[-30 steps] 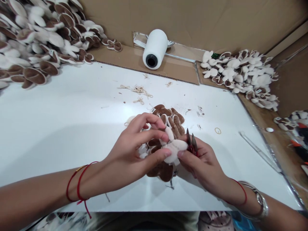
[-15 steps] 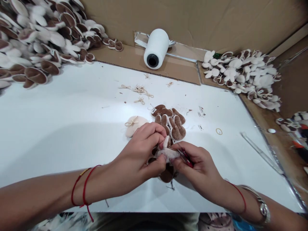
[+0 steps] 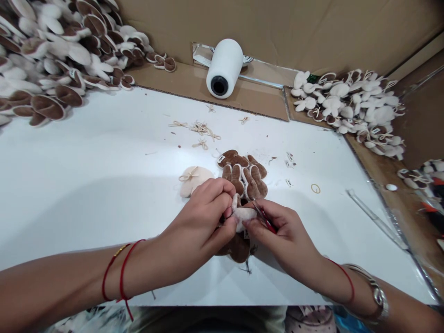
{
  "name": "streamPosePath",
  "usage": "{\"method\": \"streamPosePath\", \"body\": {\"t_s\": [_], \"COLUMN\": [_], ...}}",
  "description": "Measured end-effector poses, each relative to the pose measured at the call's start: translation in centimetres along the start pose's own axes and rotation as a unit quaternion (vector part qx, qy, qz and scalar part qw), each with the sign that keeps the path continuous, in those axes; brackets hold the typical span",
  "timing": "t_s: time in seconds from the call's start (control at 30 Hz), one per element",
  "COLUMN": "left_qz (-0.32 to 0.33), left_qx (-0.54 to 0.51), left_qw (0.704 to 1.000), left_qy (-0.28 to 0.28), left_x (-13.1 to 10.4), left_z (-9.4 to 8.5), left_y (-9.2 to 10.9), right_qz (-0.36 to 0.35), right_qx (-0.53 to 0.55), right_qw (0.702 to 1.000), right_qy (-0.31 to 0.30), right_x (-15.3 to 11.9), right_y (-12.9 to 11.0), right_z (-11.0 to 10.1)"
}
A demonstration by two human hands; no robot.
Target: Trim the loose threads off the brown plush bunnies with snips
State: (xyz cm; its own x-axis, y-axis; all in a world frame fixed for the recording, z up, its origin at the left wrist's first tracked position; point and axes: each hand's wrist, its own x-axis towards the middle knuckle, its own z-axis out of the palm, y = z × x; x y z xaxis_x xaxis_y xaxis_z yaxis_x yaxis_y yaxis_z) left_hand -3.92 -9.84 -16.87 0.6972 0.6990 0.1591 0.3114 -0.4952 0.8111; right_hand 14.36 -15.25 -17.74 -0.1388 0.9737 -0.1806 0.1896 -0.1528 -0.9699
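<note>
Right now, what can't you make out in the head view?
Scissors: most of the handles, head view, behind the right hand.
White piece: underside and full outline, head view, behind both hands' fingers.
Left hand: what lies beneath, head view, hidden by it.
Tags: print, head view, too small.
Left pile: extent, head view, cut by frame edges.

glare brightens the white tabletop point(image 3: 114, 148), soft shadow lies at left, and stretched edges seem blurred.
</note>
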Motion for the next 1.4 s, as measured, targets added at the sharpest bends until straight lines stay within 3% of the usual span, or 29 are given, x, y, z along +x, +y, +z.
{"method": "streamPosePath", "body": {"t_s": [0.2, 0.4, 0.73, 1.1, 1.4], "left_qz": [0.011, 0.011, 0.024, 0.080, 0.088], "left_qx": [-0.014, -0.030, 0.027, 0.055, 0.058], "left_qw": [1.000, 0.999, 0.992, 0.987, 0.983], "left_qy": [0.013, 0.030, 0.122, 0.128, 0.147], "left_x": [0.15, 0.35, 0.26, 0.16, 0.28], "left_z": [-0.11, -0.61, -0.71, -0.71, -0.76], "left_y": [-0.08, -0.31, -0.41, -0.91, -0.76], "right_qz": [0.031, 0.071, 0.070, 0.105, 0.173], "right_qx": [0.055, 0.135, 0.216, 0.248, 0.375], "right_qw": [0.998, 0.988, 0.970, 0.962, 0.911], "right_qy": [-0.004, 0.029, 0.085, 0.037, -0.005], "right_x": [0.12, 0.47, 0.95, 0.78, 0.81], "right_y": [-0.17, -0.52, -0.95, -0.82, -0.75], "right_z": [0.04, 0.04, -0.06, -0.07, -0.36]}}
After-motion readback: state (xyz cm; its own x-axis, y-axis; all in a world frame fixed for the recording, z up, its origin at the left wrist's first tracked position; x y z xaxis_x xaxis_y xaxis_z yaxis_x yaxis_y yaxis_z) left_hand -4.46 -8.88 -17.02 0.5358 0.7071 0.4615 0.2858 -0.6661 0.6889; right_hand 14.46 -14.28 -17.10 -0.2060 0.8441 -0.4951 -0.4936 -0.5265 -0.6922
